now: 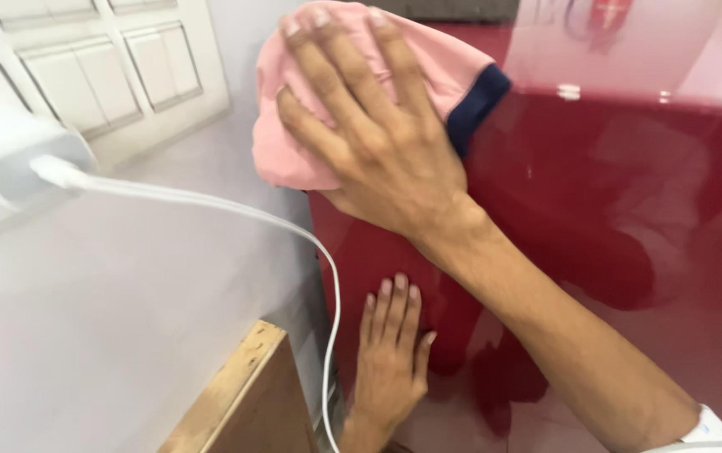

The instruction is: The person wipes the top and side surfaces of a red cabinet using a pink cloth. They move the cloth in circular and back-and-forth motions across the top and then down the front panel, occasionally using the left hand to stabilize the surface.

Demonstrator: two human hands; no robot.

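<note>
While my right hand (382, 138) presses flat, fingers spread, on a crumpled pink cloth with a navy edge (327, 92) against the glossy dark-red panel (612, 193), my left hand (390, 361) rests open lower down, beside a white cable (210, 201).

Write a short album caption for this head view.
Right hand presses a pink cloth on a glossy red surface; left hand rests flat below.

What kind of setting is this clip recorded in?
Probably a room in a home. A glossy dark red appliance-like surface is under a pink cloth pressed by the right hand; a white panelled door and a white charger cable are nearby.
</note>
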